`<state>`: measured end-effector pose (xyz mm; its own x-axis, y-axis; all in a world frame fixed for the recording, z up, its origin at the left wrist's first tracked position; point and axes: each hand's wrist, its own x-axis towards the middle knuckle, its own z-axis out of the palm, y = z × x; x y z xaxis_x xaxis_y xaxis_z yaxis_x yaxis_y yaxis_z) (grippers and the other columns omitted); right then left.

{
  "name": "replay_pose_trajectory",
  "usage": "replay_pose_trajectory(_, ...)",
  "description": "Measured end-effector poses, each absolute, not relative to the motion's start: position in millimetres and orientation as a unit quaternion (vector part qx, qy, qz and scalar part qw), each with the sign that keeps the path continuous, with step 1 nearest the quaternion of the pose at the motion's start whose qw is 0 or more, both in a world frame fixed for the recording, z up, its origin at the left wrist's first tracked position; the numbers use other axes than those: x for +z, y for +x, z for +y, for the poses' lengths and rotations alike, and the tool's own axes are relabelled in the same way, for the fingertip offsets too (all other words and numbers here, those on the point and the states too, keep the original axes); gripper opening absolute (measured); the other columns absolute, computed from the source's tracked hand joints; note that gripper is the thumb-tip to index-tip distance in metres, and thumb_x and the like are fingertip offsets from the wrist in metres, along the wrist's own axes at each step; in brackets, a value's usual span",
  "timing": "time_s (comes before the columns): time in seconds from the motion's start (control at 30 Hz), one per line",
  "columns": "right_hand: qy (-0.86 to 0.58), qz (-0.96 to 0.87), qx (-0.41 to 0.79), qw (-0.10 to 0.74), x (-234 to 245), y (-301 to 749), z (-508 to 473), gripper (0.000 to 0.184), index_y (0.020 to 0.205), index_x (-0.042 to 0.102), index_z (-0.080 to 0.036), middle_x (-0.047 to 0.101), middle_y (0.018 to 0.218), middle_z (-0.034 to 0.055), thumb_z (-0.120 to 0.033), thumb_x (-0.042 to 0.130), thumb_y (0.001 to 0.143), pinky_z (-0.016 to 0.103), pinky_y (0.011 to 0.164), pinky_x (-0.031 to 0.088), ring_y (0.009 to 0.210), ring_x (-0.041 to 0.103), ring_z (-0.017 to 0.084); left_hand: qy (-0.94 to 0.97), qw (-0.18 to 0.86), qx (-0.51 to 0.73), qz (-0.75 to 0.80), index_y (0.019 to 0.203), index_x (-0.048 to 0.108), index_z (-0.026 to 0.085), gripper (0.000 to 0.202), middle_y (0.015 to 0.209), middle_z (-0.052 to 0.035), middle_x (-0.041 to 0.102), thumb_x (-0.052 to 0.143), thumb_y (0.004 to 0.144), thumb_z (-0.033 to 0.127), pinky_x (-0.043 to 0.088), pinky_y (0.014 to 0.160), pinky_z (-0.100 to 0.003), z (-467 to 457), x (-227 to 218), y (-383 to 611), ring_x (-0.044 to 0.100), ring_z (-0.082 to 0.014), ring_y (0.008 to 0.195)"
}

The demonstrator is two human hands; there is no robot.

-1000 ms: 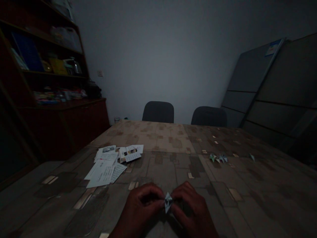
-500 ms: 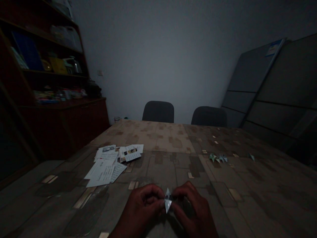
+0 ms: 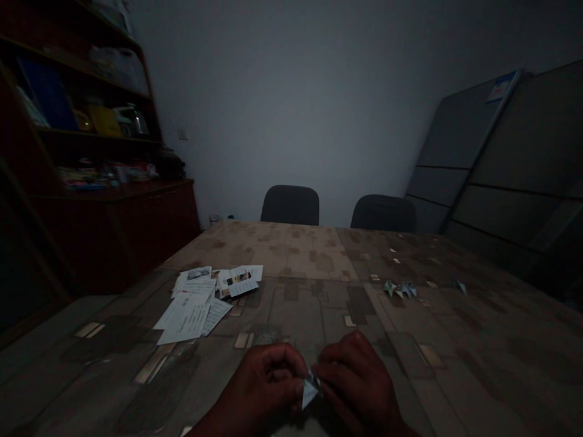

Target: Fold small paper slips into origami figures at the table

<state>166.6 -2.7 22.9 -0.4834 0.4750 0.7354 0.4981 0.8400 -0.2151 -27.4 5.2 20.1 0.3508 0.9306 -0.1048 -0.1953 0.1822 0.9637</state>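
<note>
Head view: the table (image 3: 291, 315) spreads widest, with two dark chairs (image 3: 290, 207) behind its far edge. Overlapping printed papers (image 3: 187, 312) lie toward its left edge, apart from the hands. The left hand (image 3: 264, 382) and right hand (image 3: 362, 379) meet well short of the far edge. Toward the right edge sits a folded-paper cluster (image 3: 399, 291). Both hands' fingers pinch one small folded piece (image 3: 308, 396), partly hidden; a lone piece (image 3: 461, 287) lies nearer the right edge.
</note>
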Motion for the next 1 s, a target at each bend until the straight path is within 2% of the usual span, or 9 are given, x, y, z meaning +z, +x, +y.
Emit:
replay_pose_trajectory(0.13,-0.281,-0.848,0.039,0.448,21.8,160.1,-5.0,0.027,0.089,0.063,-0.017,0.065,0.075,0.006,-0.027,0.042,0.102,0.034,0.067,0.039,0.07,0.054,0.02,0.551,0.595,0.411,0.417,0.057,0.065,0.013,0.004,0.048,0.003,0.056,0.068,0.057,0.015,0.033,0.047,-0.021,3.4,32.3,-29.7,0.048,-0.0105,0.048)
replay_pose_trajectory(0.27,-0.288,-0.841,0.075,0.453,24.9,154.4,-3.5,0.034,0.084,0.06,-0.017,0.063,0.071,0.0044,-0.031,0.037,0.104,0.032,0.065,0.039,0.068,0.055,0.018,0.545,0.581,0.407,0.448,0.059,0.064,0.013,0.006,0.048,0.0042,0.054,0.067,0.059,0.018,0.031,0.047,-0.022,3.8,31.4,-27.6,0.046,-0.0102,0.047)
replay_pose_trajectory(0.47,-0.265,-0.863,0.048,0.427,31.5,158.7,2.0,0.028,0.091,0.063,-0.016,0.067,0.076,0.0056,-0.027,0.041,0.103,0.032,0.065,0.04,0.069,0.056,0.019,0.541,0.609,0.389,0.431,0.058,0.063,0.014,0.005,0.049,0.0031,0.056,0.067,0.057,0.015,0.034,0.048,-0.022,6.0,31.4,-29.2,0.05,-0.0113,0.048)
replay_pose_trajectory(0.57,-0.263,-0.866,-0.006,0.424,32.0,161.7,2.6,0.025,0.088,0.064,-0.016,0.066,0.075,0.006,-0.025,0.045,0.101,0.032,0.063,0.039,0.067,0.053,0.018,0.563,0.614,0.374,0.407,0.059,0.065,0.014,0.003,0.051,0.0029,0.058,0.065,0.058,0.011,0.034,0.048,-0.021,7.4,31.3,-33.1,0.051,-0.0108,0.049)
replay_pose_trajectory(0.67,-0.252,-0.863,-0.028,0.437,26.5,160.1,1.5,0.029,0.084,0.062,-0.016,0.063,0.07,0.0056,-0.025,0.041,0.102,0.032,0.059,0.037,0.064,0.051,0.018,0.561,0.617,0.372,0.407,0.059,0.064,0.014,0.004,0.051,0.0025,0.059,0.065,0.058,0.01,0.035,0.048,-0.021,7.6,29.7,-33.3,0.052,-0.011,0.049)
replay_pose_trajectory(0.8,-0.27,-0.836,0.064,0.473,18.5,153.9,-1.1,0.031,0.086,0.058,-0.018,0.062,0.07,0.004,-0.029,0.036,0.104,0.031,0.062,0.042,0.066,0.054,0.018,0.527,0.632,0.377,0.426,0.059,0.063,0.015,0.007,0.049,0.0017,0.061,0.07,0.059,0.016,0.037,0.047,-0.022,6.7,28.1,-29.5,0.055,-0.0127,0.046)
replay_pose_trajectory(1.0,-0.348,-0.81,0.128,0.454,25.0,157.9,-4.2,0.008,0.096,0.057,-0.02,0.065,0.082,0.0038,-0.018,0.049,0.095,0.029,0.065,0.046,0.074,0.059,0.018,0.581,0.549,0.429,0.422,0.06,0.065,0.015,0.005,0.054,0.001,0.061,0.067,0.064,0.017,0.04,0.051,-0.024,8.8,34.4,-36.0,0.055,-0.0136,0.052)
